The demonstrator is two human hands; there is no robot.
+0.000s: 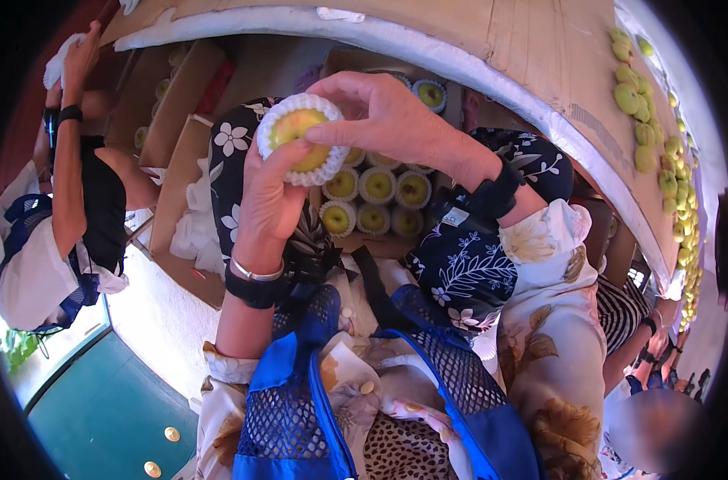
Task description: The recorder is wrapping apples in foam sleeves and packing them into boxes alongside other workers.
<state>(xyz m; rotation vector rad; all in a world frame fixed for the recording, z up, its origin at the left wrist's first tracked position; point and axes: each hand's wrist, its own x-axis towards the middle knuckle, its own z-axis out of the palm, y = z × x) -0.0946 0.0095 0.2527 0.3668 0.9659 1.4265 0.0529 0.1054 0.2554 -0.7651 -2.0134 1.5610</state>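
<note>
A yellow-green apple with a faint red blush [292, 129] sits in a white foam net sleeve [334, 161] in front of me. My left hand [274, 195] grips it from below, thumb across its face. From the right, my right hand [379, 117] holds the sleeve's edge, with the thumb resting on the fruit. Below my hands, between my knees, stands a cardboard box [379, 245] with rows of sleeved apples [377, 185] inside. Another sleeved apple [430, 95] shows farther back, beyond my right hand.
A cardboard-topped table [436, 24] curves overhead, with many loose apples [645, 114] along its right. At my left, a carton [166, 231] holds white foam sleeves [199, 231]. A co-worker [70, 198] sits farther left, holding a foam sleeve [61, 63]; other people are at right.
</note>
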